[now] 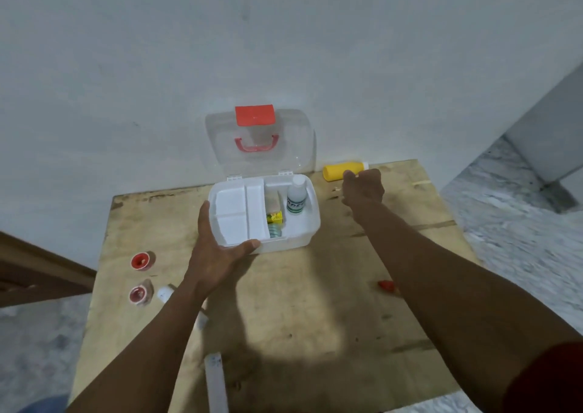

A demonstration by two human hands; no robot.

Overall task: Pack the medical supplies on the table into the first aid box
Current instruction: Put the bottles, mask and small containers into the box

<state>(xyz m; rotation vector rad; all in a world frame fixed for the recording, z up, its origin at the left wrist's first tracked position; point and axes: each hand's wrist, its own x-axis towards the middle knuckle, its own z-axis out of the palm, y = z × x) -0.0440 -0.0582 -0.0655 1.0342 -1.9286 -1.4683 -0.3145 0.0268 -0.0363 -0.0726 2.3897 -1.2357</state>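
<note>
The white first aid box [303, 236] stands open at the back of the wooden table [284, 318], its clear lid [284, 147] with a red latch leaning on the wall. Inside are a white tray insert [236, 214], a white bottle [297, 196], a small yellow packet [275, 217] and a roll. My left hand [217, 252] grips the box's front left corner. My right hand [362, 188] reaches to the yellow bottle [339, 170] lying at the back right, fingers curled at it; whether they hold it is unclear.
Two red-capped rolls [142, 260] [138, 295] and a small white item [164, 293] lie at the table's left. A white strip [216, 381] lies near the front edge. A small red piece [387, 286] sits at the right. The wall is just behind the box.
</note>
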